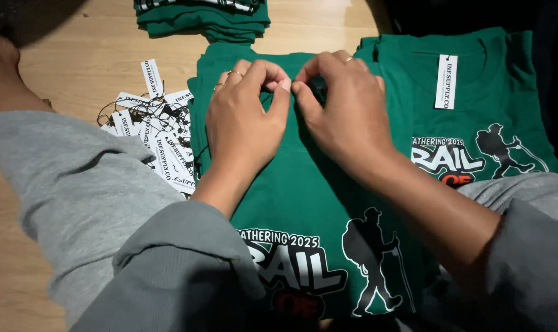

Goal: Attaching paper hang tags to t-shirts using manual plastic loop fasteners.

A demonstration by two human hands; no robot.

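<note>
From the head camera we look down at our two hands on a green shirt that lies flat on the wooden bench. Our left hand and our right hand meet at the neck of the shirt. Each one pinches the cloth there between thumb and fingers, and the fingertips almost touch each other. We wear grey sleeves.

The shirt has a white picture of a walker with a stick near its bottom. Just beside it on the right lies a second green shirt with a white tag at its neck. To the left of our hands sits a heap of loose white tags with black strings. At the top, more folded green shirts lie in a pile.
</note>
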